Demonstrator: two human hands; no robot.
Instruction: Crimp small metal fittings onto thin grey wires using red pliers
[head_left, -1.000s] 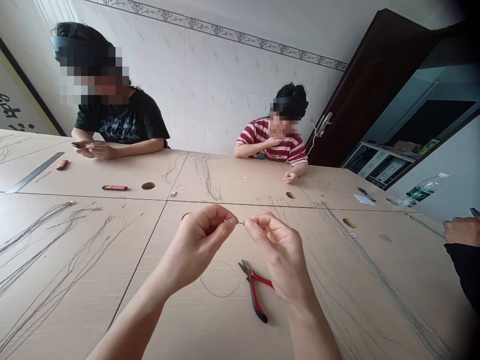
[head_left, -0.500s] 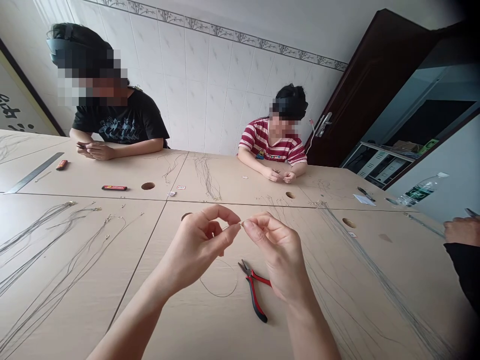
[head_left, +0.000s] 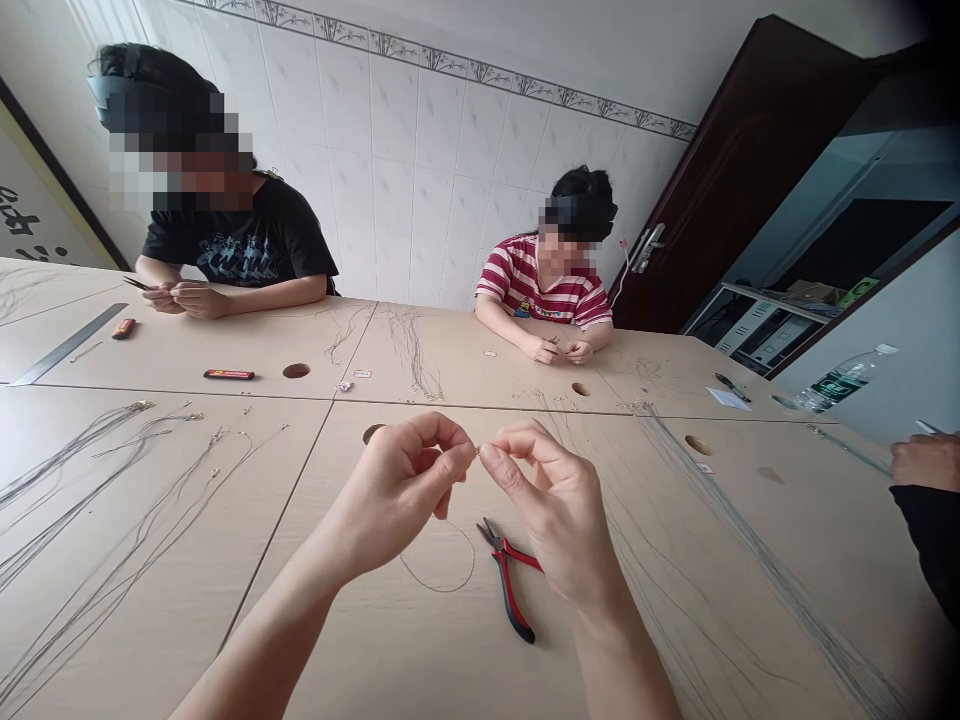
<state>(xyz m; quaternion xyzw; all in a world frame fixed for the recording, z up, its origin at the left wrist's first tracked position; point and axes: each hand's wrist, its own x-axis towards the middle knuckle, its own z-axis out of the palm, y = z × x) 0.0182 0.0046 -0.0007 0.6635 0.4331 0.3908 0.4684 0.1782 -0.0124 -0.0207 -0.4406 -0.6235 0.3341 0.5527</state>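
Note:
My left hand [head_left: 401, 490] and my right hand [head_left: 551, 510] are raised above the table [head_left: 390, 640], fingertips meeting. Both pinch the end of a thin wire [head_left: 442, 565] whose loop hangs down onto the tabletop below. A tiny metal piece [head_left: 478, 452] shows between the two thumbs and forefingers. Red-and-black pliers [head_left: 510, 580] lie on the table just under my right hand, untouched.
Bundles of thin wires [head_left: 90, 500] lie at left and more wires [head_left: 757, 570] at right. Two people sit across the table, each working with small parts. Another person's hand [head_left: 926, 462] shows at the right edge. A steel ruler [head_left: 67, 345], a water bottle [head_left: 840, 382], round table holes.
My two hands have drawn slightly closer, so the fingertips now touch around the wire end. The person in the striped shirt lowered a hand from the face to the table.

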